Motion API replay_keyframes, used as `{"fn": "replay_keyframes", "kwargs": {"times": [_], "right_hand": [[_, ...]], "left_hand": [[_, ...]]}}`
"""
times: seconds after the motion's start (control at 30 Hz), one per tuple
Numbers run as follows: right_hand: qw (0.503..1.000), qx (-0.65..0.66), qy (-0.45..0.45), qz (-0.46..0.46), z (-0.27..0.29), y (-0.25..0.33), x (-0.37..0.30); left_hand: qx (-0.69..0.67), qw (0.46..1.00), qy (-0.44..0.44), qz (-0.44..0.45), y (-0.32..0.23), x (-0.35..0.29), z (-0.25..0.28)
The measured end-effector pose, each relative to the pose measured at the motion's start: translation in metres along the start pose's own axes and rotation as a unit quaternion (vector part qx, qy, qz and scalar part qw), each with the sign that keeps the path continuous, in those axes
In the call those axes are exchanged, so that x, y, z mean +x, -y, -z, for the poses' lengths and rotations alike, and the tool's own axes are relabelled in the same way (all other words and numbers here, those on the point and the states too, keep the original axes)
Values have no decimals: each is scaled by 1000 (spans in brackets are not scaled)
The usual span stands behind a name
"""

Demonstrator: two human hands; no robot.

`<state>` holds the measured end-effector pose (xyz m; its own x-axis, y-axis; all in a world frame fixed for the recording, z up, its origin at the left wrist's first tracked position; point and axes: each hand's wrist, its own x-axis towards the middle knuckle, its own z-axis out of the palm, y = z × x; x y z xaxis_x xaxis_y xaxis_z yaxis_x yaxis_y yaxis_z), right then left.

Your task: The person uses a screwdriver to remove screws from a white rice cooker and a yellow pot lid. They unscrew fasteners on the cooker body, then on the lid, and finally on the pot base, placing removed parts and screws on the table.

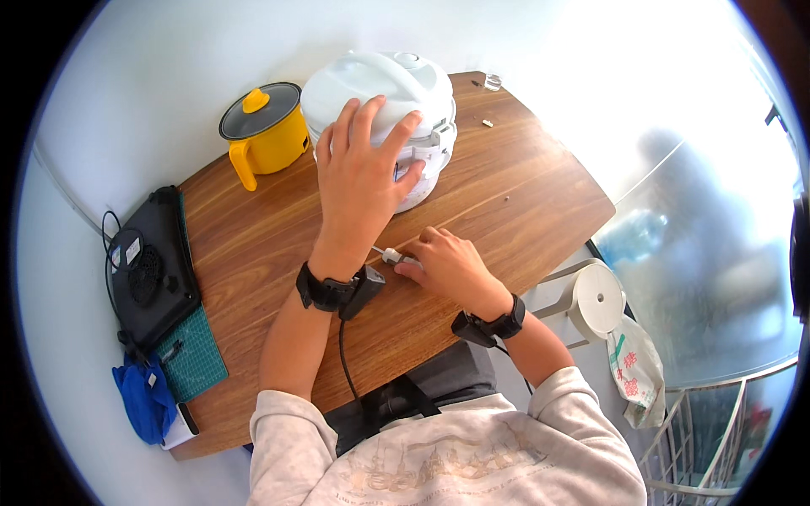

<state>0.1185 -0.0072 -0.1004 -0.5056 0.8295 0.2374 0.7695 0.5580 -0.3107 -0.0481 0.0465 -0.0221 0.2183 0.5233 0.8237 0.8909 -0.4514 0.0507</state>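
Note:
At the back of the table stands a white rice cooker (337, 80) with a rounded lid and a carrying handle. My left hand (364, 169) lies against its front side, fingers spread over the lid's edge and the body, covering part of the front. Below it, just above the wooden table (506, 160), my right hand (447, 266) is closed around a small white-and-grey piece (391, 255). A thin light stem sticks out of this piece toward my left wrist; its exact kind is too small to tell.
A yellow pot (278, 143) with a dark lid stands left of the cooker. Along the left edge lie a black device with a fan grille (156, 266), a green cutting mat (198, 354) and blue cloth (145, 401). A white stool (596, 299) is at right.

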Motion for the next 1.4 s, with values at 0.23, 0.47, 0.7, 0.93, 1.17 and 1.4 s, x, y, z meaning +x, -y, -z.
{"fn": "replay_keyframes", "kwargs": {"times": [0.23, 0.47, 0.7, 0.93, 1.17, 1.4], "right_hand": [[997, 29, 55, -43, 22, 6, -22], [974, 131, -62, -174, 45, -23, -73], [893, 310, -178, -274, 63, -34, -69], [917, 194, -307, -165, 57, -34, -57], [901, 124, -389, -150, 49, -41, -55], [888, -3, -448, -101, 47, -53, -49]], "left_hand": [[7, 1000, 1, 7, 1, -1, 1], [-2, 1000, -5, -8, 5, 2, 0], [7, 1000, -5, -6, 2, 1, 0], [7, 1000, -5, -8, 2, 1, 0], [-1, 1000, -1, -6, 2, 0, 0], [0, 1000, 3, -3, 2, 0, 0]]}}
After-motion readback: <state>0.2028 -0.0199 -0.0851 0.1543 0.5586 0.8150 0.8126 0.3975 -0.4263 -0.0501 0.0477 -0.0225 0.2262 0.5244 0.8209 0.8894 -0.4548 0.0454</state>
